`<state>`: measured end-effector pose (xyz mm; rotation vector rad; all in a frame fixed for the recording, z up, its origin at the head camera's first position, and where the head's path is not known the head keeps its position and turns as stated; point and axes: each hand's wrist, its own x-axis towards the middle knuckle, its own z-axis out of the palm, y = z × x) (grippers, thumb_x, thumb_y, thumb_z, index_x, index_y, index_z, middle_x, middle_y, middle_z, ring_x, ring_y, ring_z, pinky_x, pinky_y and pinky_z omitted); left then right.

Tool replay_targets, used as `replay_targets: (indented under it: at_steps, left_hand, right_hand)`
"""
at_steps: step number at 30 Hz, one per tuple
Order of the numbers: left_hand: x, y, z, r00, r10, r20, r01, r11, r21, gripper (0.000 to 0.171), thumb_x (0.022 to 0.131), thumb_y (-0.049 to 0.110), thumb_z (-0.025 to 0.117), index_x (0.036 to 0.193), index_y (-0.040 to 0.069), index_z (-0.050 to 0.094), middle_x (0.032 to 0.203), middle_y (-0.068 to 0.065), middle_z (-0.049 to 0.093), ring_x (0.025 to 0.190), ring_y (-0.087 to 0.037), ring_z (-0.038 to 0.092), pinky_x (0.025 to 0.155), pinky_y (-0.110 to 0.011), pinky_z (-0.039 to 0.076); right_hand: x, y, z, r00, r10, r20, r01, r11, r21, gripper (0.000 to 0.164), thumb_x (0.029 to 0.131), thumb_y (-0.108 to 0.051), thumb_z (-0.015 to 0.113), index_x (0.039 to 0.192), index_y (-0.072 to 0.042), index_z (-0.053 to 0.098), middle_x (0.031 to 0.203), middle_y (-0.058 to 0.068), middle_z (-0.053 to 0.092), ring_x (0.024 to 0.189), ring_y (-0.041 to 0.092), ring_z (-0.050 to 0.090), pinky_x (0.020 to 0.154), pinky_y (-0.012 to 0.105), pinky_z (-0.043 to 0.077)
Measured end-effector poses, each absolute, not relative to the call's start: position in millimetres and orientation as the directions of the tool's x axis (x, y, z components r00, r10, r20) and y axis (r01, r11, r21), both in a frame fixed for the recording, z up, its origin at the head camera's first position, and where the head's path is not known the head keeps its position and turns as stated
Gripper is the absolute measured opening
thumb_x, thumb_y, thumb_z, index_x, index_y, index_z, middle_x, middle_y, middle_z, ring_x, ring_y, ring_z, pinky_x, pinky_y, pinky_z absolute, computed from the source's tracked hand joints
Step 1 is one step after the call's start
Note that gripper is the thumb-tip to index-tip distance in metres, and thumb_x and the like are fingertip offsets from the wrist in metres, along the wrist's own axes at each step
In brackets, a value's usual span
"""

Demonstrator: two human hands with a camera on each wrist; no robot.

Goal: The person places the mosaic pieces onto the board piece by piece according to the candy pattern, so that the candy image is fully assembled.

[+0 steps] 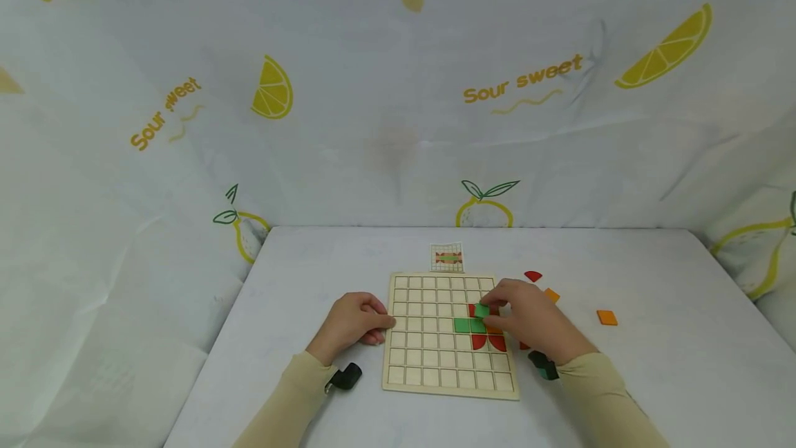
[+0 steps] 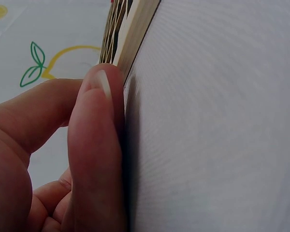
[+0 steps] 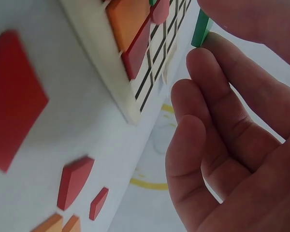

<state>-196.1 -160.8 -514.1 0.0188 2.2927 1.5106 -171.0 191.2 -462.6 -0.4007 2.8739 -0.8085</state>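
Observation:
My right hand [image 1: 528,313] pinches a green square tile [image 1: 481,310] between thumb and index finger, over the right half of a wooden grid board [image 1: 429,358]. In the right wrist view the held tile [image 3: 201,30] shows edge-on, the other fingers loosely curled. Below it, green squares [image 1: 462,325] lie in a row on the board, with an orange tile [image 1: 494,330] partly behind the fingers. Red quarter-round pieces [image 1: 479,342] sit in the row nearer me, and more red shows beside the held tile. My left hand [image 1: 354,320] grips the board's left edge with thumb and index finger.
A small printed pattern card [image 1: 446,257] lies just beyond the board's far edge. Right of the board are loose pieces: a red quarter-round [image 1: 533,275], an orange square [image 1: 552,294] near my right hand and another orange square [image 1: 607,317] farther out. A white cloth backdrop [image 1: 373,88] rises behind the table.

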Motion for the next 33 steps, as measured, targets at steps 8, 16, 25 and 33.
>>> replay_targets:
  at_steps: [8, 16, 25, 33]
  left_hand:
    - [-197.1, -161.1, -514.2, -0.923, 0.224, -0.313, -0.200, 0.415, 0.887, 0.028, 0.088, 0.023, 0.091, 0.100, 0.007, 0.072, 0.073, -0.005, 0.075, 0.059, -0.012, 0.072, 0.058, -0.025, 0.062]
    - [-196.4, -161.4, -513.2, -0.921, 0.222, -0.321, -0.210, 0.412, 0.886, 0.027, 0.088, 0.023, 0.091, 0.100, 0.006, 0.072, 0.073, -0.005, 0.075, 0.059, -0.012, 0.072, 0.057, -0.024, 0.062]
    - [-197.5, -159.5, -512.4, -0.918, 0.230, -0.324, -0.210, 0.409, 0.888, 0.028, 0.088, 0.023, 0.091, 0.100, 0.007, 0.072, 0.074, -0.006, 0.075, 0.059, -0.012, 0.072, 0.057, -0.024, 0.062]
    - [-196.4, -159.6, -513.1, -0.920, 0.218, -0.327, -0.217, 0.411, 0.885, 0.027, 0.088, 0.023, 0.091, 0.100, 0.006, 0.072, 0.073, -0.006, 0.075, 0.059, -0.012, 0.072, 0.057, -0.024, 0.062]
  right_hand:
    - [-174.1, 171.9, -464.0, -0.938, -0.347, -0.015, -0.287, 0.800, -0.527, 0.019, 0.090, -0.021, 0.089, 0.108, -0.020, 0.082, 0.095, -0.011, 0.068, 0.090, 0.011, 0.059, 0.080, 0.029, 0.054]
    - [-173.1, 149.1, -469.9, -0.934, -0.355, -0.044, -0.274, 0.789, -0.550, 0.020, 0.090, -0.020, 0.089, 0.109, -0.021, 0.082, 0.099, -0.012, 0.069, 0.091, 0.008, 0.059, 0.086, 0.034, 0.057]
    - [-169.9, 141.7, -471.7, -0.928, -0.372, -0.021, -0.312, 0.806, -0.502, 0.018, 0.088, -0.017, 0.090, 0.105, -0.020, 0.082, 0.095, -0.013, 0.068, 0.089, 0.008, 0.060, 0.087, 0.035, 0.058]
    - [-170.9, 136.0, -476.8, -0.933, -0.359, -0.036, -0.294, 0.814, -0.501, 0.020, 0.088, -0.019, 0.090, 0.107, -0.020, 0.083, 0.100, -0.013, 0.069, 0.093, 0.007, 0.062, 0.089, 0.036, 0.059]
